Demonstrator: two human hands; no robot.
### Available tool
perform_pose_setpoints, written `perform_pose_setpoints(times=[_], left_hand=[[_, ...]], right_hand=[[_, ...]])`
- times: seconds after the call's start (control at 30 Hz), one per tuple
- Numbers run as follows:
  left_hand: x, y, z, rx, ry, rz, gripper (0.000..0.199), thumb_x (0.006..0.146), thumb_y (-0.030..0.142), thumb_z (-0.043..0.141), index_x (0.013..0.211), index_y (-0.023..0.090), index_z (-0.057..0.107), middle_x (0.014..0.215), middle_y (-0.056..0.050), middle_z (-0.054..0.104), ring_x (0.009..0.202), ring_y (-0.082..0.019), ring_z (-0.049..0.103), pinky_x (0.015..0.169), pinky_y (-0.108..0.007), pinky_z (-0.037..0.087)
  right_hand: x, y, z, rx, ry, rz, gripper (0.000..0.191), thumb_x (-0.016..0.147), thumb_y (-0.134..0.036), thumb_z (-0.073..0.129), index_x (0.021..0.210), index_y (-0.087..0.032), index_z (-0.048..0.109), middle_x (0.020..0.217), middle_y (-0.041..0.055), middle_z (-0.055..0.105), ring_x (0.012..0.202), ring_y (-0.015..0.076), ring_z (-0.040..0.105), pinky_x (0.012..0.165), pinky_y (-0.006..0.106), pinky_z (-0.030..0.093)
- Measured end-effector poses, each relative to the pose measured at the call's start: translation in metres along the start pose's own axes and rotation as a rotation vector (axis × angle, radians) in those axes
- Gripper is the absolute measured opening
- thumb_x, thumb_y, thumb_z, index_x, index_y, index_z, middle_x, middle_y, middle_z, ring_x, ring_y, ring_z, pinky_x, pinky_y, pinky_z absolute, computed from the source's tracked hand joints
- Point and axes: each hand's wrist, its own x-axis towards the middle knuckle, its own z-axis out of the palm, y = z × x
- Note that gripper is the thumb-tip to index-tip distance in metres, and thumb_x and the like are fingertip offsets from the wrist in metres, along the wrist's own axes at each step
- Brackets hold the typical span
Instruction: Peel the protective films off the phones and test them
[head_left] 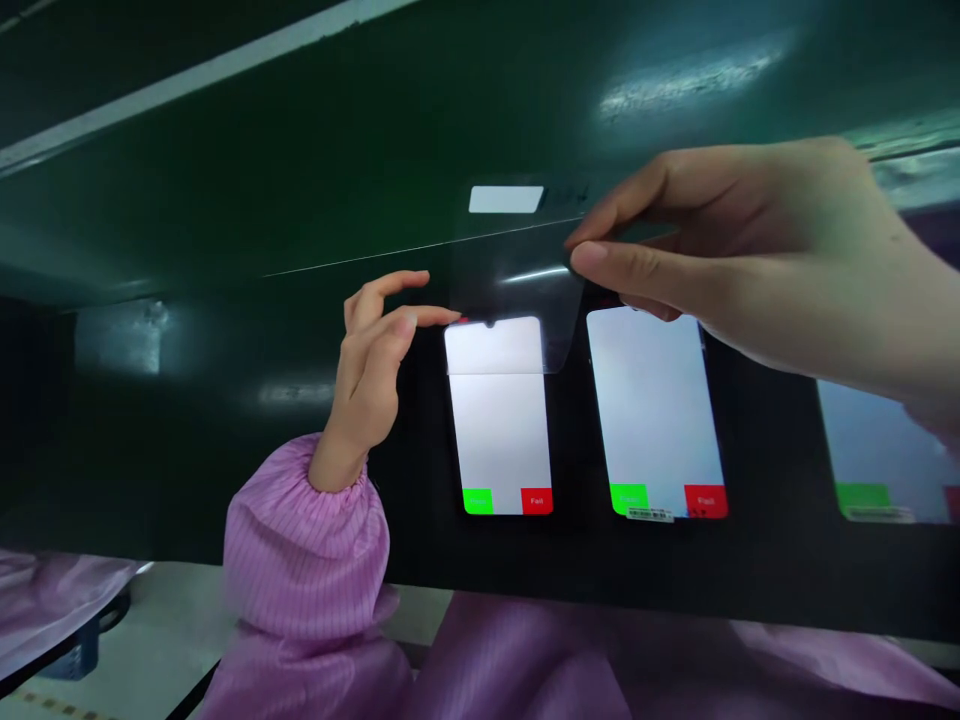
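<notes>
Between the thumb and index finger of my right hand point(720, 240) is a clear plastic film point(517, 290), pinched by its right edge. The film hangs tilted above the first phone point(500, 430), its lower edge overlapping the top of the lit white screen. This phone shows a green box and a red "Fail" box at the bottom. My left hand point(375, 360) is open, fingers apart, its index fingertip at the phone's top left corner; whether it touches the film or the phone I cannot tell. A white label point(506, 199) shows near the film's upper end.
A second lit phone point(656, 410) lies to the right, partly under my right hand, with a barcode sticker at its bottom. Farther right is a third phone point(885, 450), dimmer. The dark green table point(225, 240) reflects light; a pale strip point(202, 80) crosses its far side.
</notes>
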Motion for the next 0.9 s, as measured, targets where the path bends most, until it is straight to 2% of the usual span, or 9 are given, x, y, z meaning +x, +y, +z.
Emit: perform_pose_setpoints(times=[0.13, 0.27, 0.57, 0.77, 0.9], left_hand=[[0.0009, 0.0004, -0.0001, -0.012, 0.006, -0.008, 0.050, 0.112, 0.045, 0.035, 0.107, 0.030, 0.082, 0.141, -0.001, 0.067, 0.138, -0.028, 0.055, 0.122, -0.048, 0.041], [0.0014, -0.0013, -0.0003, -0.019, 0.003, 0.008, 0.049, 0.112, 0.043, 0.035, 0.107, 0.030, 0.082, 0.140, -0.001, 0.068, 0.139, -0.029, 0.054, 0.121, -0.049, 0.043], [0.0012, -0.0014, 0.0000, 0.044, 0.001, 0.007, 0.052, 0.112, 0.037, 0.030, 0.107, 0.029, 0.081, 0.139, -0.001, 0.067, 0.136, -0.029, 0.057, 0.121, -0.050, 0.044], [0.0017, -0.0015, -0.0005, 0.059, -0.012, 0.026, 0.053, 0.113, 0.047, 0.033, 0.107, 0.031, 0.083, 0.138, -0.002, 0.068, 0.135, -0.030, 0.057, 0.119, -0.051, 0.046], [0.0004, -0.0048, 0.0021, 0.112, -0.019, 0.071, 0.052, 0.112, 0.052, 0.037, 0.109, 0.029, 0.083, 0.140, -0.004, 0.066, 0.137, -0.031, 0.054, 0.120, -0.054, 0.042]], right_hand=[[-0.0013, -0.0004, -0.0009, 0.043, -0.010, 0.014, 0.004, 0.096, -0.017, 0.073, 0.093, -0.016, 0.074, 0.082, -0.0067, 0.070, 0.052, -0.0025, 0.051, 0.041, 0.013, 0.035], [-0.0017, -0.0016, -0.0007, 0.076, -0.036, 0.003, 0.005, 0.098, -0.015, 0.071, 0.093, -0.015, 0.070, 0.070, -0.0080, 0.064, 0.051, 0.0008, 0.058, 0.043, 0.015, 0.043], [-0.0033, -0.0074, 0.0004, 0.060, -0.025, -0.007, 0.008, 0.099, -0.017, 0.069, 0.092, -0.019, 0.068, 0.072, -0.0095, 0.065, 0.055, 0.0027, 0.063, 0.047, 0.020, 0.052], [-0.0073, -0.0079, 0.0060, 0.029, -0.020, -0.008, 0.009, 0.098, -0.020, 0.074, 0.090, -0.020, 0.070, 0.072, -0.0069, 0.068, 0.060, 0.0078, 0.069, 0.049, 0.025, 0.057], [-0.0085, -0.0070, 0.0075, 0.026, -0.043, -0.016, 0.008, 0.098, -0.021, 0.073, 0.091, -0.020, 0.071, 0.070, -0.0077, 0.068, 0.059, 0.0058, 0.068, 0.050, 0.021, 0.057]])
